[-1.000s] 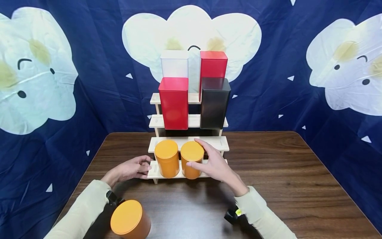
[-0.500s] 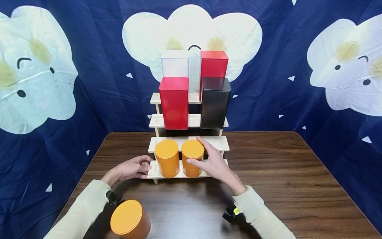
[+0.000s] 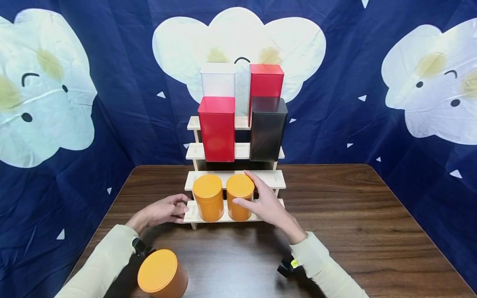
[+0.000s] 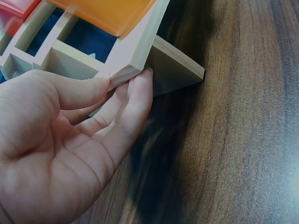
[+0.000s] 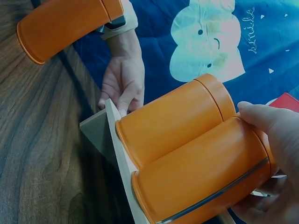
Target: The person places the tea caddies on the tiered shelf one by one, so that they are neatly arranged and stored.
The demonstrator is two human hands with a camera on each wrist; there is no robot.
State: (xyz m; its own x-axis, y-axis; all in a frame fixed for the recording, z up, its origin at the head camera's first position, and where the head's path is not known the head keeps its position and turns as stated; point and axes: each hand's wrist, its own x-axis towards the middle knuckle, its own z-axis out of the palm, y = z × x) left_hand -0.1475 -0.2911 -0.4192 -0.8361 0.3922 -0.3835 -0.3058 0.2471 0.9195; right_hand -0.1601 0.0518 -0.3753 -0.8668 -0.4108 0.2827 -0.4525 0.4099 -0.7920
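Observation:
My left hand pinches the left end of the lowest step of a pale wooden tiered rack; in the left wrist view, thumb and fingers meet at the step's corner. Around the upper part of an orange round canister, my right hand has its thumb in front and fingers behind. That canister stands on the lowest step. Just to its left is a second orange canister, on the same step. A third orange canister stands on the table beside my left forearm.
On the upper steps stand tall square tins: a red tin and a black tin in front, a white tin and another red tin behind. A blue cloud-print cloth surrounds the brown wooden table.
Over the last second, my right hand and the canister in it have shifted very slightly back on the lowest step. My left hand stays put.

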